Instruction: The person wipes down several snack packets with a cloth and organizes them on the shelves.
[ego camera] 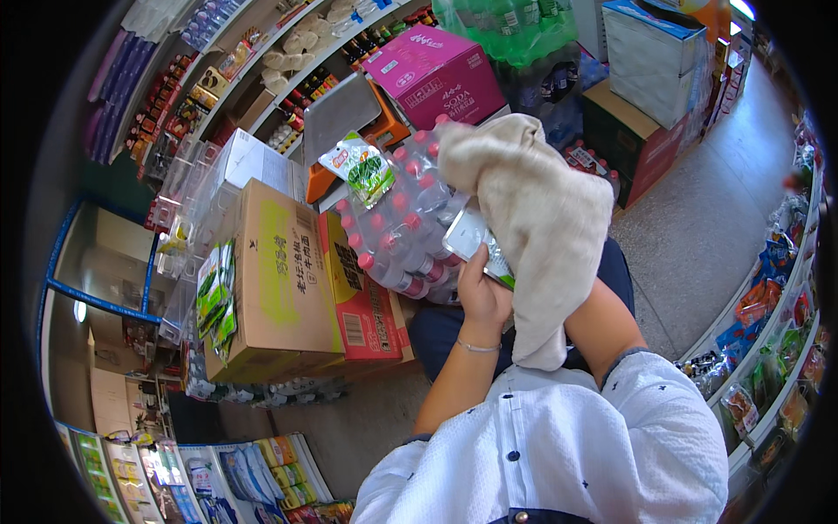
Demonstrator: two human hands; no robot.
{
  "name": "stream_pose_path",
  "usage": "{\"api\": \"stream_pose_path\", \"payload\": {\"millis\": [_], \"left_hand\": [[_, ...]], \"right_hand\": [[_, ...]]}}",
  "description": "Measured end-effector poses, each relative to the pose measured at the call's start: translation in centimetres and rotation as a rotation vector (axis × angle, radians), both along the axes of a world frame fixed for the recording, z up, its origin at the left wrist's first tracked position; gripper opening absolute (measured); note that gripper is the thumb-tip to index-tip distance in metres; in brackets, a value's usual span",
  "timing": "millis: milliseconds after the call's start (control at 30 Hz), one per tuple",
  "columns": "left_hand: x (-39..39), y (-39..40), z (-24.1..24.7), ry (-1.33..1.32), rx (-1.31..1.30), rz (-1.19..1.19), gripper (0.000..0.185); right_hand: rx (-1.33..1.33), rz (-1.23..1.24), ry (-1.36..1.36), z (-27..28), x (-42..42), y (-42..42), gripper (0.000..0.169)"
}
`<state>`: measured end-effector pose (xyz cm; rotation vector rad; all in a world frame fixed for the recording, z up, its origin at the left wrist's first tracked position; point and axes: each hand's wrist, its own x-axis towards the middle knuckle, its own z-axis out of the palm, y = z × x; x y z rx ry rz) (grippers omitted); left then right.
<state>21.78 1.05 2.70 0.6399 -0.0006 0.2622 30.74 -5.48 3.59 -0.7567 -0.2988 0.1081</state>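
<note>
My left hand (483, 288) holds a silver-backed foil snack packet (473, 237) by its lower edge, thumb on top. A beige cloth (543, 216) drapes over the packet's right part and covers my right hand, whose forearm comes out below the cloth. Beyond the packet stands a shrink-wrapped pack of bottles with pink caps (399, 229). One green and white packet (364, 169) lies on top of that pack. More green packets (217, 295) are piled on a brown cardboard carton (281, 268) to the left.
A magenta carton (435, 75) and green-wrapped bottles (514, 29) stand at the far side. An orange crate (385, 118) and a grey plastic tray (340, 114) are near them. Stocked shelves (759, 386) curve along the right, with a grey floor aisle (694, 249) beside them.
</note>
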Motion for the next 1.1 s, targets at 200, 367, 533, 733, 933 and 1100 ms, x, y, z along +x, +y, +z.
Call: {"api": "stream_pose_path", "payload": {"millis": [200, 367, 533, 733, 933, 1100], "left_hand": [[1.2, 2.4, -0.1, -0.022, -0.071, -0.028, 0.047], [1.6, 2.6, -0.1, -0.268, -0.216, -0.183, 0.046], [-0.1, 2.6, -0.6, -0.129, 0.034, -0.014, 0.045], [-0.4, 3.6, -0.4, 0.041, 0.256, 0.132, 0.045], [-3.8, 6.8, 2.7, -0.080, -0.039, 0.020, 0.046], [-11.1, 14.4, 14.4, -0.289, 0.315, 0.440, 0.051]], "right_hand": [[-0.086, -0.129, -0.156, 2.0, 2.6, -1.5, 0.062], [-0.955, -0.202, -0.813, 1.2, 0.2, 3.0, 0.066], [-1.059, -0.294, -0.904, -0.6, -2.4, 1.2, 0.050], [-0.168, 0.147, -0.160, -0.5, -0.9, 3.0, 0.042], [0.099, 0.692, 0.244, -5.7, 3.4, 6.7, 0.031], [-0.591, 0.454, -0.621, -2.3, -3.4, 3.0, 0.036]]}}
